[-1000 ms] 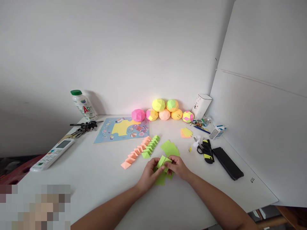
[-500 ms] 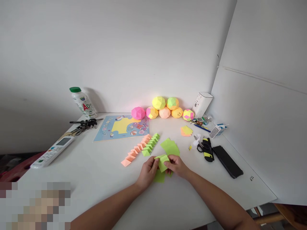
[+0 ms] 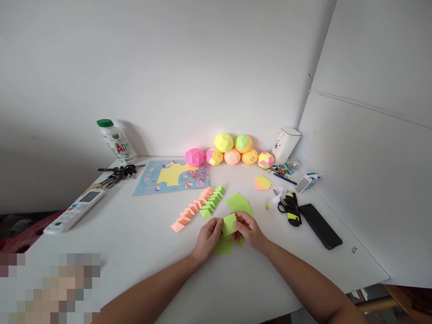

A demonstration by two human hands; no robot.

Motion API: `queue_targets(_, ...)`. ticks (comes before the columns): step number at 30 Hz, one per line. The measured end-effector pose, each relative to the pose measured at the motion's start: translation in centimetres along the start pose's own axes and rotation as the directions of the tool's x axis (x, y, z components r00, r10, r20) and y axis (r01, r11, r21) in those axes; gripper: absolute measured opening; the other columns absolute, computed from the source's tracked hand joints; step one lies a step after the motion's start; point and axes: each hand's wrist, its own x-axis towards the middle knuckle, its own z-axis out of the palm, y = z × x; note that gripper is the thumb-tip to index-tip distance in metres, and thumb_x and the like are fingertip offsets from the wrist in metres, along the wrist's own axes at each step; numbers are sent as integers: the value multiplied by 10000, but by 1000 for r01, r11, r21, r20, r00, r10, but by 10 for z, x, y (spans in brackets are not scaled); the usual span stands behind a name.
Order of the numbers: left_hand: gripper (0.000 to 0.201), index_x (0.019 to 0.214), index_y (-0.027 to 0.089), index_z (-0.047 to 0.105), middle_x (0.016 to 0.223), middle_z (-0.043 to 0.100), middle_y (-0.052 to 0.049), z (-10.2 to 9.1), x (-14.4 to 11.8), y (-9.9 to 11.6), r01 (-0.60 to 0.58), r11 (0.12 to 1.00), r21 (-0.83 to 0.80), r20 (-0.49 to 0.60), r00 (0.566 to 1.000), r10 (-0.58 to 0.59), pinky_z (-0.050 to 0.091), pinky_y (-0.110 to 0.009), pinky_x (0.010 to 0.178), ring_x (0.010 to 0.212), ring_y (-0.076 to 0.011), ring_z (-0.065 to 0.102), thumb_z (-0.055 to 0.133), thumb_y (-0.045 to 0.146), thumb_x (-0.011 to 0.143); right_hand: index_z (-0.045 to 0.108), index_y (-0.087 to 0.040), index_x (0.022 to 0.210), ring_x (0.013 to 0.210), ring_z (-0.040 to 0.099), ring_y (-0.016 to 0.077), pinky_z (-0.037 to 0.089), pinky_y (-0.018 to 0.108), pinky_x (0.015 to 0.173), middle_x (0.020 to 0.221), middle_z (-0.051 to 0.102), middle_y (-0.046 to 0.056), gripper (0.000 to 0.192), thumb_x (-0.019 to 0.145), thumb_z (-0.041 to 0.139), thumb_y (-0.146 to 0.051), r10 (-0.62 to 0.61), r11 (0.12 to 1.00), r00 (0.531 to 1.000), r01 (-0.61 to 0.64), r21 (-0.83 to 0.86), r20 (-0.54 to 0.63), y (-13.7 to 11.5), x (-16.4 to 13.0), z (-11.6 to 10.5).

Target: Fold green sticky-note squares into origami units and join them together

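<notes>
Head cam: left hand (image 3: 206, 238) & right hand (image 3: 250, 231) fingers pinch flat, creased green paper square (image 3: 230, 224).

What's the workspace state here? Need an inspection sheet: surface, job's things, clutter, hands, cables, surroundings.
Surface: white table, corner against white walls.
Job's things: small green paper square held up by both hands; more green paper sheets behind; row of folded orange and green paper pieces to the left.
Clutter: coloured paper balls, white bottle with green cap, bunch of keys, white remote control, picture sheet, black scissors, black phone.
Hands: left hand and right hand pinch the square.
Cables: nothing seen.
Surroundings: white panel on the right.
</notes>
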Motion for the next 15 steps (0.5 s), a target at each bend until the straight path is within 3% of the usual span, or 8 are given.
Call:
queue_targets(2,389,660,177,490,593,499,27,0,0,0,15,1000,-22,-27,1000,-16,374,-222,522,550,-118,451,447,535,807,425,-213,1119,576,602,114,491,235,486,855,569,23,297,843,513,-279,-102,995,994,102,-22,-26,1,-3,1)
queue_targets(6,408,632,178,465,547,457,47,1,0,2,43,994,-101,-70,996,-50,357,-208,480,499,-99,413,481,560,776,512,-197,1053,620,562,89,538,264,589,1027,516,77,279,776,538,-169,-299,919,953,301,-254,50,5,-5,3)
queue_targets(10,383,676,178,495,572,480,49,1,-2,5,88,976,-200,-39,994,-98,387,-205,486,517,-102,463,522,552,754,595,-173,1035,695,577,125,544,238,567,1009,528,101,293,749,550,-135,-420,797,904,410,-443,80,9,-3,4)
queue_targets(15,360,813,175,552,557,527,42,-1,-2,4,83,979,-186,5,997,-83,387,-215,498,513,-116,497,508,531,771,616,-172,1060,706,599,139,545,228,532,1021,552,119,291,772,588,-194,-495,734,865,464,-496,77,15,1,2)
